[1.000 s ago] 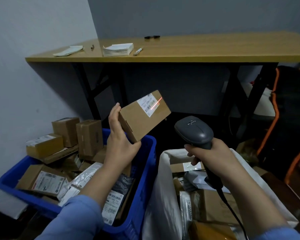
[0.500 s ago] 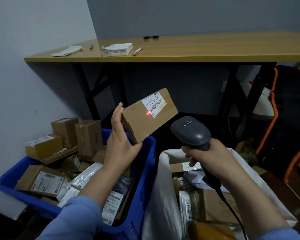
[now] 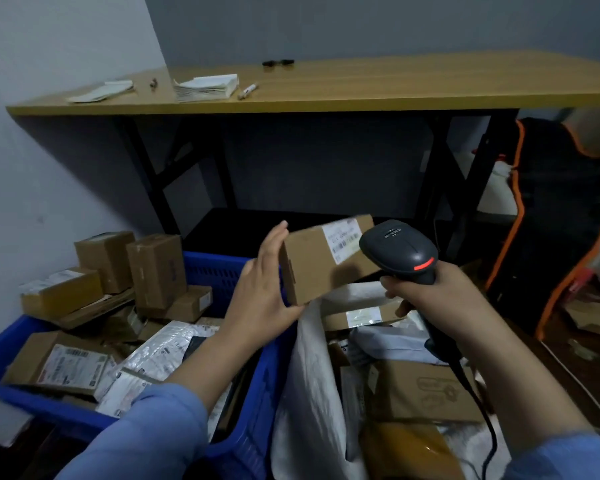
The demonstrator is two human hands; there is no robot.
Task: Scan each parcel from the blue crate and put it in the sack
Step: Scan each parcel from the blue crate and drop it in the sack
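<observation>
I am holding a small cardboard parcel (image 3: pixel 310 271), pinched in my left hand (image 3: pixel 258 296) over the rim of the white sack (image 3: pixel 305 375), my right hand (image 3: pixel 430 296) gripping the scanner (image 3: pixel 399 249) beside it; several parcels are lying in the sack, and many more are waiting in the blue crate (image 3: pixel 253 427).

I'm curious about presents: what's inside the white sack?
Inside the white sack lie a brown box, a grey mailer bag and a yellow packet. Anything underneath is covered.
</observation>
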